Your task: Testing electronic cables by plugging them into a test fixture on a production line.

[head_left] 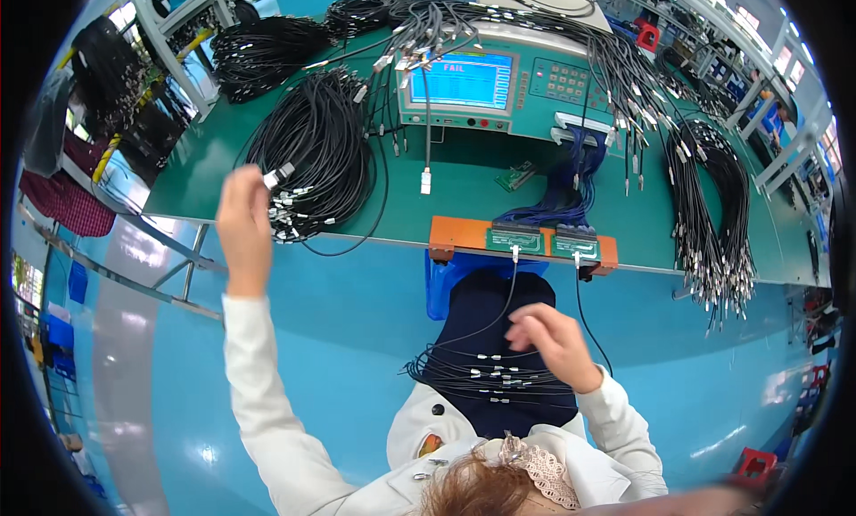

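My left hand (pixel 242 222) is raised at the left, beside a large coil of black cables (pixel 325 146). Its fingertips pinch a cable connector (pixel 278 175) with a pale shell. My right hand (pixel 553 342) hovers over my lap, its fingers loosely bent and apart, with nothing visible in them. Below it, several thin black cables (pixel 486 373) with silver plugs lie across my dark-clad lap. On the table's front edge sits an orange fixture (pixel 459 233) with two green circuit boards. A cable plug (pixel 514 251) hangs from the left board, another plug (pixel 577 258) from the right one.
Behind the fixture stands a green tester (pixel 548 79) with a lit blue screen (pixel 459 79). A blue-purple wire bundle (pixel 575 182) joins it to the boards. More cable bundles (pixel 713 191) drape over the right edge. One lone cable end (pixel 425 179) dangles before the screen.
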Demonstrator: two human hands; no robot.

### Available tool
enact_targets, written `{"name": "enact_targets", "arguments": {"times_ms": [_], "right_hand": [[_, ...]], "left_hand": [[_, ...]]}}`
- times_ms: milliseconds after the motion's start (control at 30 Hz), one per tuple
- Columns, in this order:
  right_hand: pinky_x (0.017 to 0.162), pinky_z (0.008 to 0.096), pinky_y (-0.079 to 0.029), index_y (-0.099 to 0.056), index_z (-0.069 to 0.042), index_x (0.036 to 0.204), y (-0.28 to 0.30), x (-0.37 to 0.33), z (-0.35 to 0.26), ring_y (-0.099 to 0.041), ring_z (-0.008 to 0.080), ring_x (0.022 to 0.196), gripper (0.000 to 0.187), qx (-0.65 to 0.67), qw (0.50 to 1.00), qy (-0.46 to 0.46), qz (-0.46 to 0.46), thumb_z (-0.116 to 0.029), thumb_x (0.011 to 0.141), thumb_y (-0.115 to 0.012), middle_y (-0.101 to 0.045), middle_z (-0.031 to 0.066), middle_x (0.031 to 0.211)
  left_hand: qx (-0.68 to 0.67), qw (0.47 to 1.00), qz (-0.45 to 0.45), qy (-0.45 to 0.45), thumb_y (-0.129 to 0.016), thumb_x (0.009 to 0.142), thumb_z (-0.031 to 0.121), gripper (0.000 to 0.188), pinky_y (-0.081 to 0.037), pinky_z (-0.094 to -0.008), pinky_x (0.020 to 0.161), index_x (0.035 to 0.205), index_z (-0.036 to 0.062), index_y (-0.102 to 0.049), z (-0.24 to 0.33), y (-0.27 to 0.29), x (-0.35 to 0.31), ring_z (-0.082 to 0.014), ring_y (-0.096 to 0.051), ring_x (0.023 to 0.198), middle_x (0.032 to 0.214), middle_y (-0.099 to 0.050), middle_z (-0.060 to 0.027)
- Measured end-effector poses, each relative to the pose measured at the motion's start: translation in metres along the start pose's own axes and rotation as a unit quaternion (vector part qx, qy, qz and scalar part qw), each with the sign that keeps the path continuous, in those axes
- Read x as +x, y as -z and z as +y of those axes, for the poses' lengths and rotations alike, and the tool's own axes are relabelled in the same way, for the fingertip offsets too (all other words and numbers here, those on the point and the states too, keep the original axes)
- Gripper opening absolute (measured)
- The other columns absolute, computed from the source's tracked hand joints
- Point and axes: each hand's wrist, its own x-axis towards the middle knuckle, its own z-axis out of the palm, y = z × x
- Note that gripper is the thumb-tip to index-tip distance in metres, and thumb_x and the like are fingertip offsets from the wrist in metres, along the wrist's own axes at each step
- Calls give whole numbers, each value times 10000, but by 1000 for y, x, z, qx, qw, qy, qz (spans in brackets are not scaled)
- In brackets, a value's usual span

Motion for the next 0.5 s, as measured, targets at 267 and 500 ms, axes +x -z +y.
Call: {"name": "enact_targets", "arguments": {"times_ms": [267, 500], "right_hand": [[808, 327, -510, -445, 54, 1165, -75, 109, -10, -619, 195, 863, 406, 449, 868, -149, -149, -309, 984, -419, -619, 147, 1006], [439, 227, -341, -492, 1, 997, -74, 53, -1, -358, 62, 455, 217, 449, 866, -154, -156, -204, 984, -420, -493, 10, 625]], "left_hand": [[-163, 975, -149, 6, -621, 781, -52, 260, -502, -386, 746, 1023, 6, -547, 169, -3, -166, -299, -593, 856, 1030, -564, -147], [-514, 640, 95, 563, -528, 928, 154, 348, -481, -320, 802, 1218, 3, -409, 100, -4, -142, -242, -547, 943, 1160, -480, -134]]}}
